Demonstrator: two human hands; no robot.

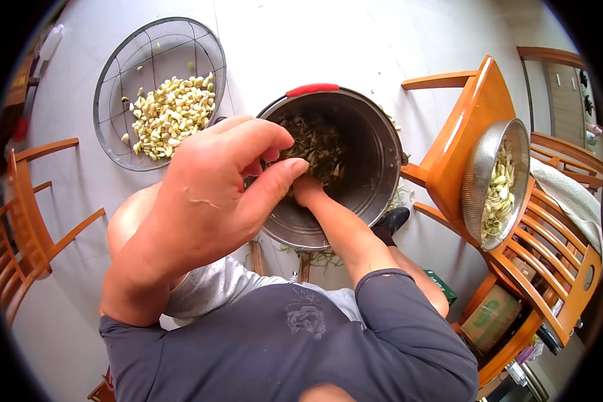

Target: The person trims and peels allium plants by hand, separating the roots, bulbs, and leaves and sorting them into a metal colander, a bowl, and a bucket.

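A metal bucket with a red grip on its handle stands on the floor between my legs. Dry peels and scraps lie inside it. My right hand reaches down into the bucket; its fingers are mostly hidden. In front of the bucket's left side, my left hand is raised close to the camera. Its thumb and index finger are apart, the other fingers curl inward, and I see nothing between them. A round mesh basket at upper left holds many pale peeled garlic cloves.
On a wooden chair at right rests a tilted metal colander of whitish-green stringy pieces. Another wooden chair stands at left. A cardboard box sits at lower right. Scraps litter the floor around the bucket.
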